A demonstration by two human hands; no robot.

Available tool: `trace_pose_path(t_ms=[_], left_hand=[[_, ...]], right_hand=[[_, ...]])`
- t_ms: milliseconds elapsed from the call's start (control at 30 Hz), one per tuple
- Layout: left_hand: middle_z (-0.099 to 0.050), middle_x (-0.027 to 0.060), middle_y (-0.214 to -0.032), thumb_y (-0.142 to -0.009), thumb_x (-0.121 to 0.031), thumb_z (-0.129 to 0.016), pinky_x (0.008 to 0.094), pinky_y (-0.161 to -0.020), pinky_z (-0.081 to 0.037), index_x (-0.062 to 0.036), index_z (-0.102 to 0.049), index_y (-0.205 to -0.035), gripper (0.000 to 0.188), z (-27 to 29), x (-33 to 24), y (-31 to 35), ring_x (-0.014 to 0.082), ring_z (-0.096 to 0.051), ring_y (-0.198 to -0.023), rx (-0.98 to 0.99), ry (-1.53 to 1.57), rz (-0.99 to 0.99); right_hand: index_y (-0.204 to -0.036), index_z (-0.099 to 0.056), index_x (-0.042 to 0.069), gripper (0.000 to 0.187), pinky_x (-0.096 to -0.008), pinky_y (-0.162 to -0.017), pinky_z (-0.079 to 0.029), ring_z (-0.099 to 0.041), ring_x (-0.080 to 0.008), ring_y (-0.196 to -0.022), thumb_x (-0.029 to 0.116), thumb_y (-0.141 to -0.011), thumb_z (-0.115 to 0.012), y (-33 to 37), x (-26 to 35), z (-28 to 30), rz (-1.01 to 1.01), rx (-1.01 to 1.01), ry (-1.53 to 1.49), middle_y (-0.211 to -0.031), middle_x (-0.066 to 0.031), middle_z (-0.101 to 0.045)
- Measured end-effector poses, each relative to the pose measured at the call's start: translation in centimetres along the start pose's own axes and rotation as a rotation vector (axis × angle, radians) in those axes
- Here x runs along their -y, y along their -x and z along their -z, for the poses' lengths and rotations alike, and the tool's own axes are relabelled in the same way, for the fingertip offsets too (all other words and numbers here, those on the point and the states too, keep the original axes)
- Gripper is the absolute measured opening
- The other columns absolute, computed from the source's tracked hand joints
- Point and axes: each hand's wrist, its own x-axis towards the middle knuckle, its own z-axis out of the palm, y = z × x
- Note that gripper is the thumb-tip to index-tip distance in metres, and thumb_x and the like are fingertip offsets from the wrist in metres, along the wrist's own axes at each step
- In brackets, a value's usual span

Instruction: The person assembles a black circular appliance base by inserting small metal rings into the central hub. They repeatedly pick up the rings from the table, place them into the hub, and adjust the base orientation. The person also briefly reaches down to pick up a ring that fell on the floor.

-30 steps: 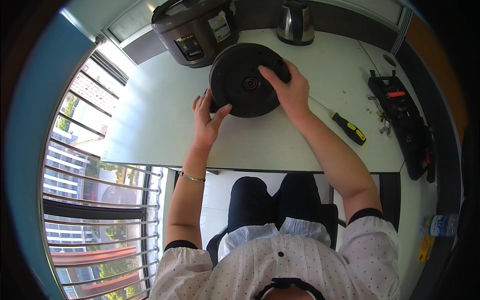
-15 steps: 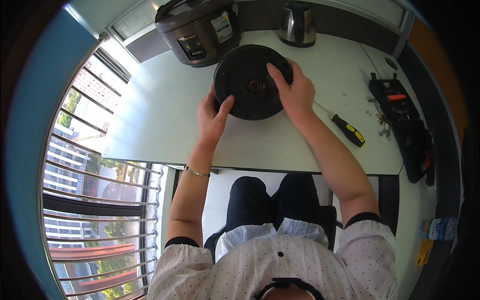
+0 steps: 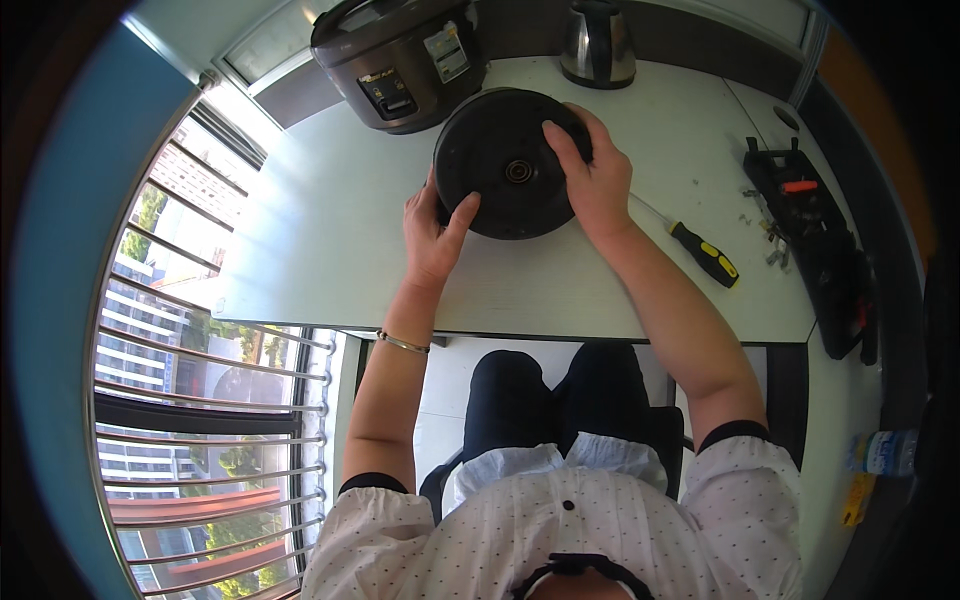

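Observation:
Between my two hands is a round black disc-shaped base [image 3: 500, 205] with a small coil spring [image 3: 519, 172] at its centre. My left hand [image 3: 437, 235] grips its lower left rim, thumb on the face and fingers wrapped behind. On the right side, my right hand [image 3: 598, 180] clasps the rim the same way, thumb lying over the face. Its fingers are partly hidden behind the disc. A screwdriver [image 3: 706, 254] with a black and yellow handle lies on the table near my right forearm. Whether the disc touches the table I cannot tell.
A brown rice cooker [image 3: 400, 70] stands at the back left, beyond the disc. A steel kettle [image 3: 597, 50] is at the back. To the right lie an open black tool case [image 3: 815, 230] and several small metal parts [image 3: 775, 240]. A plastic bottle [image 3: 890, 454] sits at the lower right.
The whole view has shifted slightly, so most things appear a little to the right. Both hands keep their hold on the disc, with no clear change in grip.

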Motion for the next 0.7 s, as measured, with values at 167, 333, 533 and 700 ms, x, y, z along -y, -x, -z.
trace_pose_path(t_ms=[167, 333, 533, 700], left_hand=[[-0.065, 0.0163, -0.081, -0.078, -0.029, -0.065, 0.0342, -0.070, -0.048, 0.0039, -0.056, -0.111, 0.048, -0.1, 0.2, 0.0, 0.0303, -0.062, -0.073, -0.023, 0.001, -0.029], [-0.064, 0.0157, -0.078, -0.077, -0.028, -0.066, 0.0343, -0.066, -0.047, 0.0028, -0.057, -0.108, 0.045, -0.3, 0.2, -0.2, 0.0315, -0.061, -0.070, -0.031, -0.075, -0.071], [-0.063, 0.0158, -0.077, -0.076, -0.027, -0.067, 0.0351, -0.065, -0.046, 0.0021, -0.058, -0.099, 0.038, -0.5, 2.2, 0.2, 0.0313, -0.059, -0.069, -0.057, -0.036, -0.089], [-0.062, 0.0153, -0.075, -0.077, -0.028, -0.068, 0.0356, -0.063, -0.044, 0.0019, -0.058, -0.089, 0.033, -0.8, 3.0, 0.2, 0.0297, -0.056, -0.066, -0.094, -0.005, -0.123]], right_hand=[[-0.104, -0.063, 0.005, 0.041, -0.0289, -0.064, -0.052, -0.067, -0.0223, -0.071, 0.039, -0.083, -0.066, 0.0, 0.1, 0.0, -0.005, -0.008, 0.041, -0.080, -0.0094, -0.069], [-0.105, -0.063, 0.005, 0.041, -0.0294, -0.065, -0.052, -0.067, -0.0234, -0.073, 0.039, -0.082, -0.066, -0.1, 0.1, 0.1, 0.021, -0.026, 0.084, -0.081, -0.0095, -0.069], [-0.109, -0.062, 0.003, 0.039, -0.0292, -0.074, -0.051, -0.066, -0.0250, -0.083, 0.032, -0.083, -0.067, 0.0, 0.0, -0.2, 0.008, -0.021, -0.128, -0.091, -0.0133, -0.067], [-0.110, -0.061, 0.003, 0.037, -0.0297, -0.077, -0.050, -0.065, -0.0249, -0.086, 0.026, -0.083, -0.068, 0.0, 0.3, -0.3, -0.038, 0.000, -0.244, -0.094, -0.0146, -0.067]])
